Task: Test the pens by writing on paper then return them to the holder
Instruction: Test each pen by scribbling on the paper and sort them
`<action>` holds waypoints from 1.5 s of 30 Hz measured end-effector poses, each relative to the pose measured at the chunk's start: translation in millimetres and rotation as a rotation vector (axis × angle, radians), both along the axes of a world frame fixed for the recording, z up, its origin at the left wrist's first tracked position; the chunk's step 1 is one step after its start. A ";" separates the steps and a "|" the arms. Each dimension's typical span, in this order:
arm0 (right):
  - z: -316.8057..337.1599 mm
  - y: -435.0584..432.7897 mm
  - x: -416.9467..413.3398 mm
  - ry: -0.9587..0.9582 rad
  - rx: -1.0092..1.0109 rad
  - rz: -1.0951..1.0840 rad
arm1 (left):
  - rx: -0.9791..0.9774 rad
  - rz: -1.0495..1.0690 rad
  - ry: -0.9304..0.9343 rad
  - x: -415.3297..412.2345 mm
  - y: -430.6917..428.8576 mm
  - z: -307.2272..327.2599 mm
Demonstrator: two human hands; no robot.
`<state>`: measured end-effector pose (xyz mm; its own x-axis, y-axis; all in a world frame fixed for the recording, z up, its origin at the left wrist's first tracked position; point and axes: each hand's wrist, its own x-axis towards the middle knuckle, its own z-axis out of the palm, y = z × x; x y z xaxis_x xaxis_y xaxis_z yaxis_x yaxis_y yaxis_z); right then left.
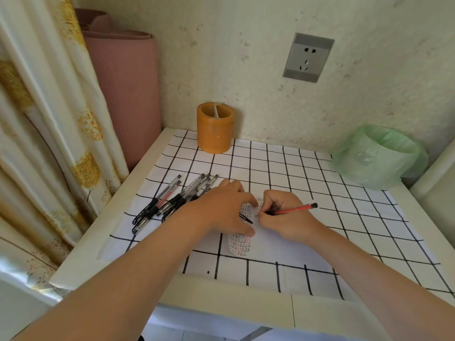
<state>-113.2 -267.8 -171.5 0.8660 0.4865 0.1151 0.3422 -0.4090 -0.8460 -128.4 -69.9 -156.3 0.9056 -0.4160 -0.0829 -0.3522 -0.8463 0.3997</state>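
Right hand [283, 217] pinches a red pen [295, 209], tip down on the paper [270, 249].
The pen's long axis runs left to right, back end pointing right. The left hand [221, 207] presses the sheet, fingers spread. Loose pens [177, 200] lie just left, and the orange holder [214, 127] stands by the wall.

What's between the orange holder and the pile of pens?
Head view: only bare checked cloth lies between the orange holder and the pen pile.
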 end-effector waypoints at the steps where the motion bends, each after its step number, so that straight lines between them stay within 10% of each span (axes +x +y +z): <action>1: 0.5 0.1 0.1 0.008 -0.002 0.001 | 0.002 -0.001 -0.001 0.1 -0.1 0.0; 19: 0.5 0.7 0.5 0.049 0.013 -0.036 | 0.011 0.002 0.015 0.6 -0.1 0.8; 41: 37.5 -12.2 -6.9 0.599 0.691 -0.155 | -0.196 0.219 -0.105 -11.2 22.5 19.9; 45: 38.7 -13.8 -4.7 0.347 0.371 -0.120 | -0.292 0.294 -0.102 -11.0 28.6 23.3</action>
